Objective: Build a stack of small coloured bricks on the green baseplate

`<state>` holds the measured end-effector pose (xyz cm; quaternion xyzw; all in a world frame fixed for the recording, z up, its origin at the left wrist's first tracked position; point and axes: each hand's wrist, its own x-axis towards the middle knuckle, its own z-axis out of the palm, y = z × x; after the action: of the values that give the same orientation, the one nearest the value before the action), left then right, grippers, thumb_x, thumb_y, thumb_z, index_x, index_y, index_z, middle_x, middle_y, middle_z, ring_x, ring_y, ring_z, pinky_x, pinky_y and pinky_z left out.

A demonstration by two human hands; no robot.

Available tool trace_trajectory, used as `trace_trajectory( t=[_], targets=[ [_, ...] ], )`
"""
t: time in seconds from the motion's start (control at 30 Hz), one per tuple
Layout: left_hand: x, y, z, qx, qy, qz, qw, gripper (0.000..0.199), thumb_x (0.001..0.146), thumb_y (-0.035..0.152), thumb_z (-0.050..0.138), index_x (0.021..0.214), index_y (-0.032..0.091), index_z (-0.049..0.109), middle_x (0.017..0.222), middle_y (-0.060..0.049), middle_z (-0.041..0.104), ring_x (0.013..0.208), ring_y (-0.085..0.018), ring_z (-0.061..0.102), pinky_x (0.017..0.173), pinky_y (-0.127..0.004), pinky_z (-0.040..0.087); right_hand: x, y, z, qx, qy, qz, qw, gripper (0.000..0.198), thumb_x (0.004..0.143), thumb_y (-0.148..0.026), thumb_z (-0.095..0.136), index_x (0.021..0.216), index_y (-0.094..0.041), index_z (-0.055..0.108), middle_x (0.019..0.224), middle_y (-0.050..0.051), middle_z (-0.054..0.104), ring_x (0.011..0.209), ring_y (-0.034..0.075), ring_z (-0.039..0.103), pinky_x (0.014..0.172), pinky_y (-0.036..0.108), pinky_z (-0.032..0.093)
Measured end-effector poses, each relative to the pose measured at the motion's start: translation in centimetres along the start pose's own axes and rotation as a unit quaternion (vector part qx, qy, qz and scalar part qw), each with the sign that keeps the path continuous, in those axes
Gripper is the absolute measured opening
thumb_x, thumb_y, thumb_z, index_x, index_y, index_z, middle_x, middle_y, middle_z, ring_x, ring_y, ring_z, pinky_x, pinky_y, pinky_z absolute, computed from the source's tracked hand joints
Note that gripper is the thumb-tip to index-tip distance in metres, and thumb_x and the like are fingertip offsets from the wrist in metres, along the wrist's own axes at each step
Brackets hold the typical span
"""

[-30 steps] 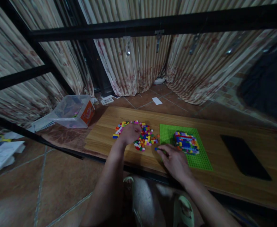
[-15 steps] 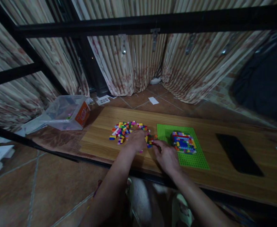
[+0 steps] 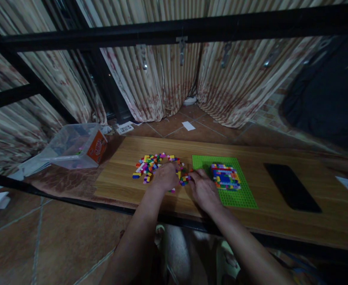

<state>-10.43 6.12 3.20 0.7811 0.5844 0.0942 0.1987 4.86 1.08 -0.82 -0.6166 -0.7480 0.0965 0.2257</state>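
A loose pile of small coloured toy bricks point(image 3: 152, 161) is spread on the wooden tabletop. My left hand point(image 3: 165, 177) lies over the near right part of the pile, palm down, its fingertips hidden behind the hand. Close by on the right, my right hand point(image 3: 204, 190) has its fingers bent and drawn together at the pile's right edge, touching the bricks there; whatever is between them is too small to make out. Right of that hand is a green baseplate point(image 3: 239, 200) bearing a multicoloured block of stacked bricks point(image 3: 226, 178) with a blue middle.
A black flat slab point(image 3: 291, 188) lies on the wooden table point(image 3: 117, 186) at the right. Beyond its left end stands a clear plastic box point(image 3: 69, 158) with an orange label. A dark metal bar point(image 3: 162, 33) crosses above, before striped curtains point(image 3: 162, 87).
The view has swung slightly, moving everything a little left. My right hand's fingers have drawn closer together at the bricks. My left hand stays over the pile.
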Motion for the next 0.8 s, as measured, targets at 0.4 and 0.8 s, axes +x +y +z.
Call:
trace_trajectory(
  t=[0.4, 0.8],
  targets=[
    [0.1, 0.3, -0.1, -0.189, -0.037, 0.073, 0.979, 0.027, 0.084, 0.034, 0.048, 0.080, 0.016, 0.067, 0.070, -0.003, 0.065, 0.067, -0.015, 0.058, 0.062, -0.024, 0.043, -0.1, -0.2, -1.4, 0.090, 0.060, -0.020, 0.994, 0.015, 0.090, -0.022, 0.045, 0.094, -0.019, 0.060, 0.095, 0.008, 0.061, 0.087, 0.021, 0.059, 0.077, 0.032, 0.045],
    [-0.6, 2.3, -0.1, -0.425, -0.101, 0.064, 0.897, 0.019, 0.078, 0.030, 0.057, 0.071, 0.013, 0.059, 0.057, 0.004, 0.050, 0.053, -0.007, 0.043, 0.052, -0.020, 0.033, 0.2, -0.2, -2.2, 0.543, 0.074, 0.139, 0.825, 0.021, 0.069, -0.038, 0.071, 0.076, -0.018, 0.068, 0.057, -0.002, 0.061, 0.051, 0.010, 0.050, 0.051, 0.024, 0.041]
  ],
)
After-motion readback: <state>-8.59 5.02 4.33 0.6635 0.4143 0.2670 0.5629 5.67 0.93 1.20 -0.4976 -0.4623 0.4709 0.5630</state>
